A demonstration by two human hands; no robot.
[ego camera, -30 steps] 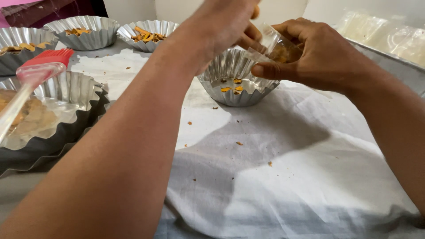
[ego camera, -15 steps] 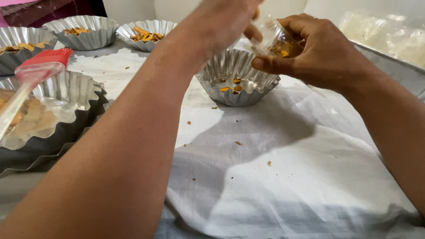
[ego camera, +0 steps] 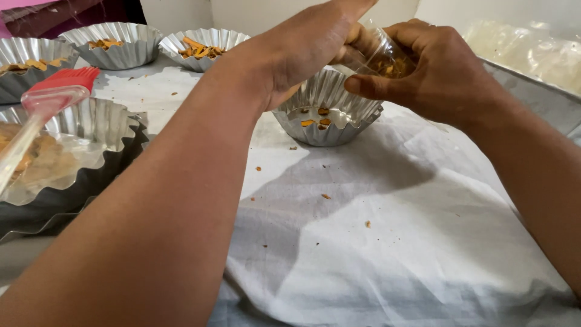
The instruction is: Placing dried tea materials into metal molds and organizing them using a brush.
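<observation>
Clear plastic bag [ego camera: 380,56] of orange bits now held higher, tipped over silver fluted cup [ego camera: 327,115] on white cloth [ego camera: 387,242]. Right hand [ego camera: 433,75] grips bag. Left hand [ego camera: 302,51] pinches bag top. Few bits in cup; more filling likely needed.

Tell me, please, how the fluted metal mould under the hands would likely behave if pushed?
The fluted metal mould looks thin and nearly empty, so probably light. On the white cloth it would likely slide or drag the fabric. Its wide flat base suggests it would not tip easily.
</observation>
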